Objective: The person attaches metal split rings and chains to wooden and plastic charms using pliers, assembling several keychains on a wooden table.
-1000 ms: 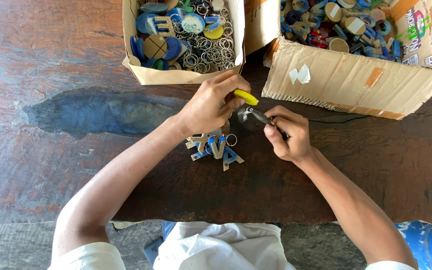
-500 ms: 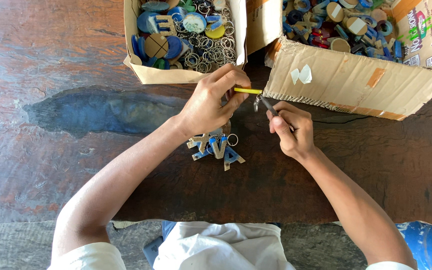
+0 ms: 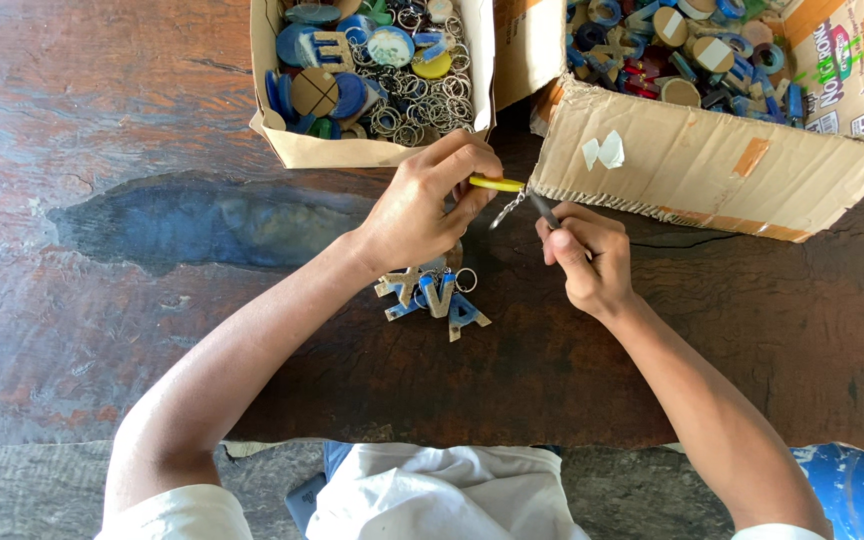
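Right then, my left hand (image 3: 422, 205) was pinching a flat yellow piece (image 3: 497, 184) between thumb and fingers. My right hand (image 3: 584, 255) was closed tight around a dark thin tool (image 3: 544, 210), and its tip pointed up toward the yellow piece. Between my 2 hands hung a little silver chain (image 3: 505, 208). I could not tell if the tool tip was touching the chain or just beside it.

The yellow piece lay long ways from left to right, sticking out of my left fingers toward my right hand. It was a bit above and to the left of my right hand, so the left hand was the nearer one, since it held it. Both hands were close together over the dark wooden table (image 3: 152, 330).

Just under my left hand lay a small pile of letter key rings (image 3: 432, 295), blue and tan, with silver rings on them. They sat on the table, near my wrist.

Behind my left hand stood a cardboard box (image 3: 372, 152) with round pieces and lots of silver rings inside. Behind my right hand was a bigger cardboard box (image 3: 712, 175), and its side flap leaned out over the table very near the yellow piece. So there was little room up there. The table had more open room to the left and down toward me.
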